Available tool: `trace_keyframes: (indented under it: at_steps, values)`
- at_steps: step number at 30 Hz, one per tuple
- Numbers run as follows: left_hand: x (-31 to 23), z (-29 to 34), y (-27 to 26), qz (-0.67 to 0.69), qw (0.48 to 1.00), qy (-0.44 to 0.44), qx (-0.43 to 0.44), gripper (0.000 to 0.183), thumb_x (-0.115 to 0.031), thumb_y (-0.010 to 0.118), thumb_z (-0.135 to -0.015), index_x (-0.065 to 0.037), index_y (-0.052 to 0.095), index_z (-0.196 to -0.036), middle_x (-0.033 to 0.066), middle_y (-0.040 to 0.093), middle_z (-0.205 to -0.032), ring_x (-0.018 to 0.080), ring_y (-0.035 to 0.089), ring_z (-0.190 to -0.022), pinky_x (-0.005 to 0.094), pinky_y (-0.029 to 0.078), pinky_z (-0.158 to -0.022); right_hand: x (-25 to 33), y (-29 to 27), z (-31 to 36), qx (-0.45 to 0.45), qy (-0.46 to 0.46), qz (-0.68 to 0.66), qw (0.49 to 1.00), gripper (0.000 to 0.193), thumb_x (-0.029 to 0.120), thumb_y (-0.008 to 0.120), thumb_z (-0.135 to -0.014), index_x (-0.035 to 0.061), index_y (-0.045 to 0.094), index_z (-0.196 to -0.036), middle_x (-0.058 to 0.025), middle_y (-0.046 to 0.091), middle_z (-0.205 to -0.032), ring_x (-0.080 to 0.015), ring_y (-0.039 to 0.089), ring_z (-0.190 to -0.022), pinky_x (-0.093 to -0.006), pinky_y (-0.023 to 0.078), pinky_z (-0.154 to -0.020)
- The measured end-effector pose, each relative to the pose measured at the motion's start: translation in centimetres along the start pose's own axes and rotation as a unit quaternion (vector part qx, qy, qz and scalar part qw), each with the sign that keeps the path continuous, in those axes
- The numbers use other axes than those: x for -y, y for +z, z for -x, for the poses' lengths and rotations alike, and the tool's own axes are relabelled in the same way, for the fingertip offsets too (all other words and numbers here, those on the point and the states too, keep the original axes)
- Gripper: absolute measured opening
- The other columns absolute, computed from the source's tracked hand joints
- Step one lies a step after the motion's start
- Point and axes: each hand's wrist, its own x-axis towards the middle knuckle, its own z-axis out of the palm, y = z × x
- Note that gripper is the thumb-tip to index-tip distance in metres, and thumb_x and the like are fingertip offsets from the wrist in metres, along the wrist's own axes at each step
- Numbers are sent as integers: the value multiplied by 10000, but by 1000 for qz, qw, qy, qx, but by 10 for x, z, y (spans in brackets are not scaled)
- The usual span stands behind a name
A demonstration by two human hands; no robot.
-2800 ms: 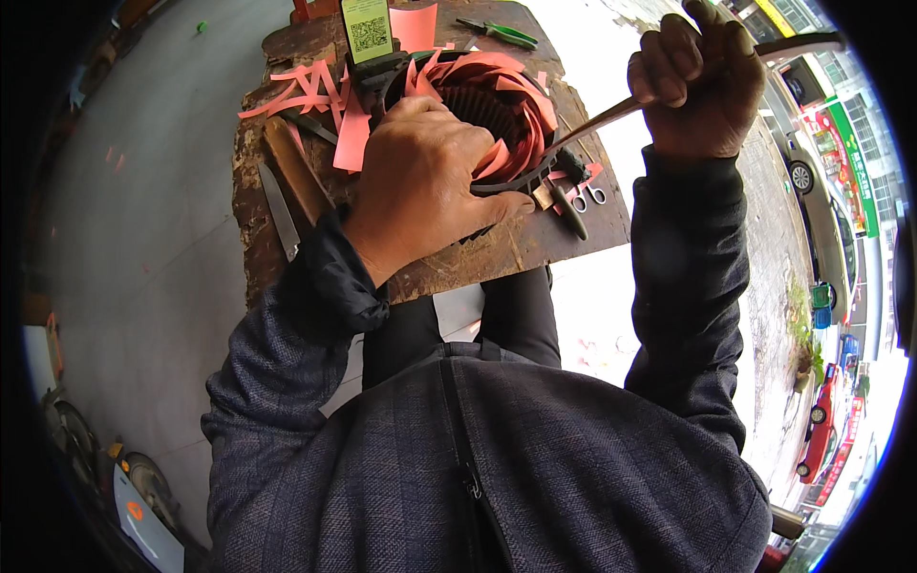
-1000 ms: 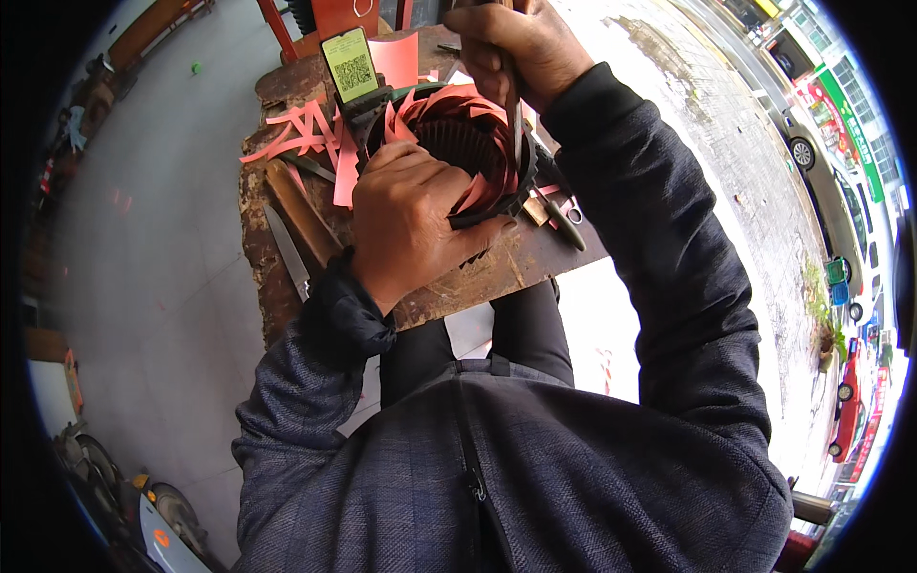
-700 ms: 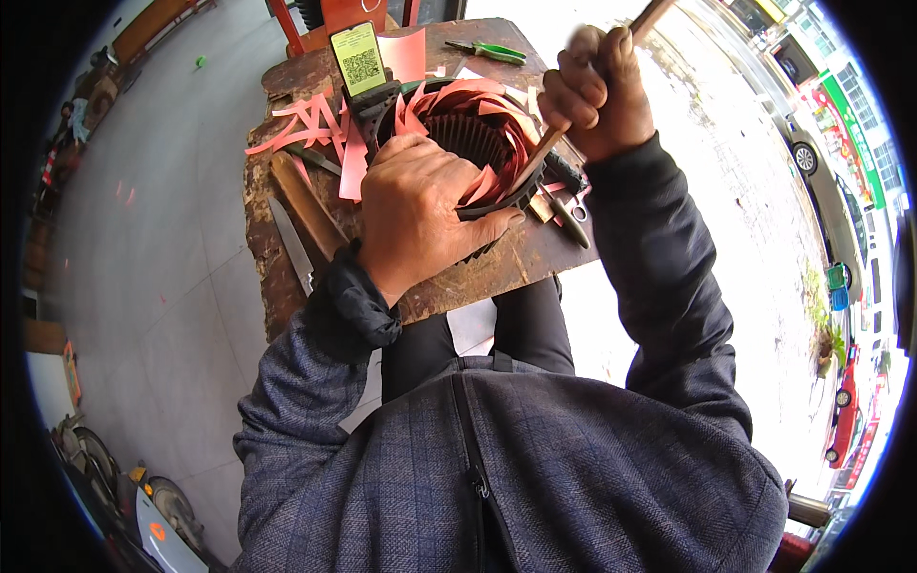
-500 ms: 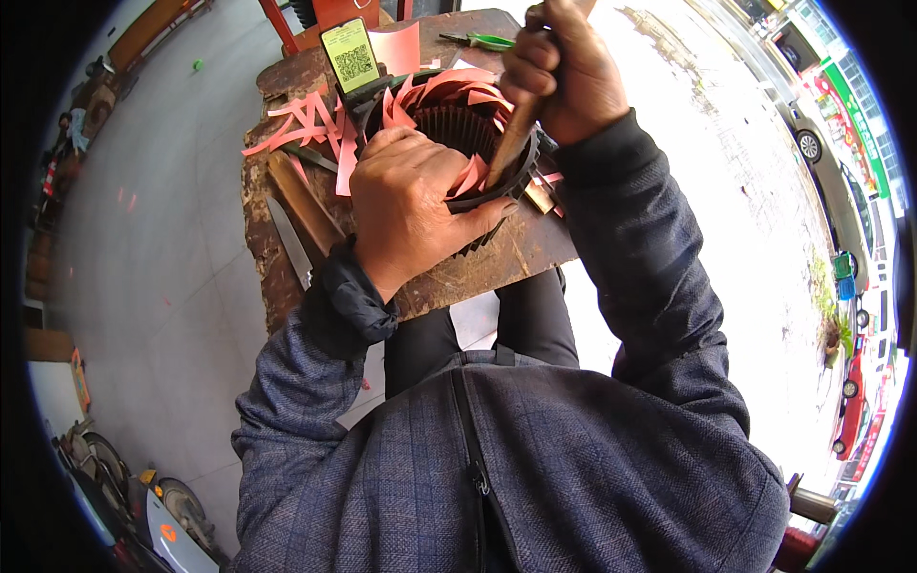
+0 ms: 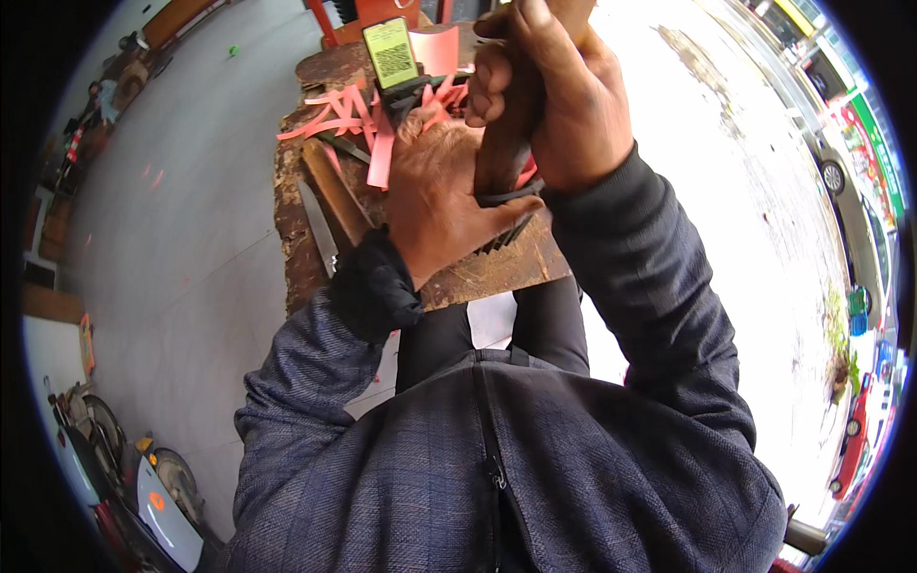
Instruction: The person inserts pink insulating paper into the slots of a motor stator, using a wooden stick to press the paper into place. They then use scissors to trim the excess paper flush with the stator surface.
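Observation:
A round, dark motor stator (image 5: 504, 239) with fins on its outside stands on the workbench, mostly covered by my hands. Pink paper pieces show inside its rim. My left hand (image 5: 435, 186) grips the stator's near left side, the thumb stretched along the rim. In my right hand (image 5: 583, 119) is a thick brown wooden stick (image 5: 503, 143), held upright with the fingers wrapped round it. Its lower end comes down in front of the stator's opening; whether it touches anything I cannot tell. Loose pink paper strips (image 5: 334, 113) lie to the left of the stator.
A phone (image 5: 391, 55) with a yellow-green screen stands behind the stator. On the worn wooden workbench (image 5: 535, 263), a wooden bar (image 5: 336, 191) and a knife (image 5: 317, 227) lie at the left. A red frame (image 5: 377, 13) is beyond. Parked scooters (image 5: 153, 487) stand at lower left.
My right hand has lifted the wooden stick out of the stator, up toward my head. My left hand stays on the stator. The whole view has shifted slightly.

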Motion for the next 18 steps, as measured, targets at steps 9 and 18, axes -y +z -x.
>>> trace_keyframes:
  at_steps: [9, 18]
  values:
    - [7, 47, 11, 211, 943, -236, -100, 1402, -592, 997, -673, 74, 228, -1638, 286, 377, -1608, 434, 412, -1511, 495, 342, -1268, 18, 34, -8, 246, 79, 45, 965, 234, 255, 640, -1050, 25, 671, -1020, -30, 643, -827, -106, 612, -740, -274, 484, -675]
    - [5, 50, 19, 166, 950, -244, -96, 1377, -464, 1014, -669, 128, 212, -1619, 356, 353, -1606, 482, 359, -1534, 526, 295, -1275, -2, 64, 14, -90, -62, -16, 994, 396, 338, 584, -1106, 55, 520, -835, 5, 411, -684, -107, 386, -576, -284, 348, -564]
